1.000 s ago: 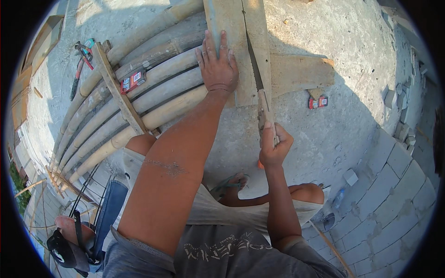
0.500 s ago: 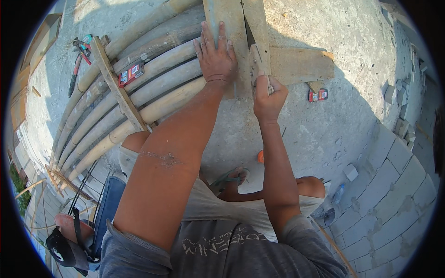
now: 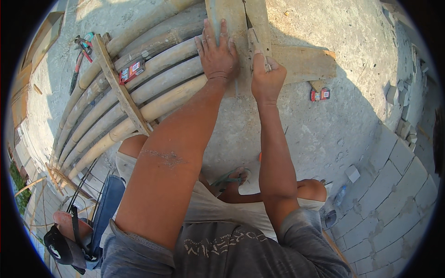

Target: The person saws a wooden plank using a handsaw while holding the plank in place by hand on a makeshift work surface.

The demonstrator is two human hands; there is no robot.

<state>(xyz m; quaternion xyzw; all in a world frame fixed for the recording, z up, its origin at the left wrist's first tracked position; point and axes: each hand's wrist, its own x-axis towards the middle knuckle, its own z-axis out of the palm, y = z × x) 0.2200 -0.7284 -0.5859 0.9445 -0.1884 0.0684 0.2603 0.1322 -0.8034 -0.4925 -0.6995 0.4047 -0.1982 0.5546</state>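
My left hand (image 3: 219,60) lies flat with fingers stretched out, pressing on a pale wooden board (image 3: 227,14). My right hand (image 3: 268,81) is closed round the handle of a handsaw (image 3: 255,42). The saw points away from me along a narrow dark gap in the board, and part of its blade is hidden. Underneath, another plank (image 3: 303,65) sticks out to the right. Left of the board, several bamboo poles (image 3: 169,62) lie side by side, crossed by a wooden batten (image 3: 118,83).
A red packet (image 3: 132,72) rests on the poles, another (image 3: 321,95) by the plank. Hand tools with red and teal parts (image 3: 84,45) lie at the far left. A grey block wall (image 3: 394,185) stands at right. A dark cap (image 3: 60,248) is at lower left.
My right hand and the saw have moved forward, away from me, along the gap in the board. My left hand stays flat on the board.
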